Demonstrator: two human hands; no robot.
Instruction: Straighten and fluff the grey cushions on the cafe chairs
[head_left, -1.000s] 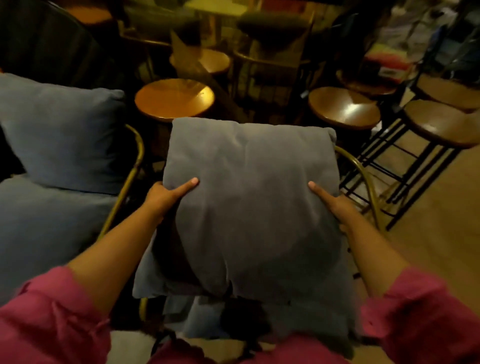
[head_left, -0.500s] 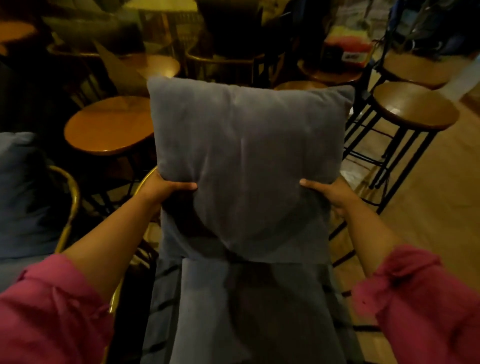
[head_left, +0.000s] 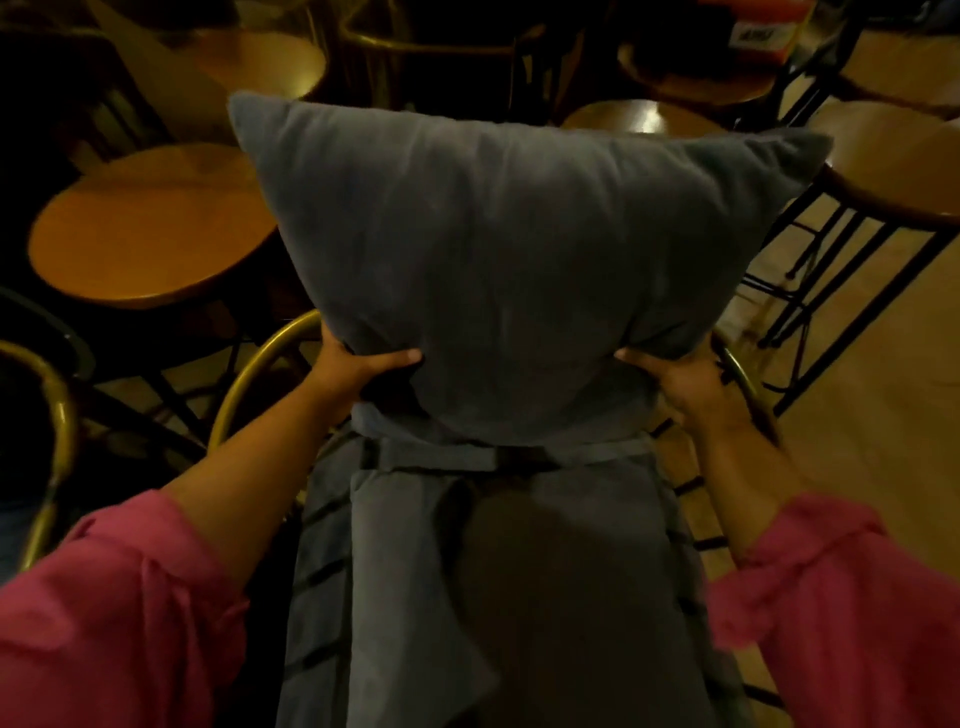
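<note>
A grey back cushion (head_left: 498, 260) stands upright in the middle of the head view, above a chair's seat. My left hand (head_left: 358, 366) grips its lower left corner and my right hand (head_left: 685, 379) grips its lower right corner, pinching the bottom narrow. Below it a grey seat pad (head_left: 509, 597) with a strap across its top lies along the chair. The chair's brass-coloured frame (head_left: 260, 374) curves out on both sides behind my hands. Pink sleeves cover both forearms.
A round wooden table (head_left: 150, 228) stands close on the left, with more round tables behind. Dark metal bar stools (head_left: 883, 171) stand at the right on a pale wooden floor. Another brass chair frame (head_left: 57, 431) sits at the far left.
The view has shifted right, so the neighbouring chair's cushions have left it. The cushion has been raised upright, and both hands have slid from its sides down to its lower corners.
</note>
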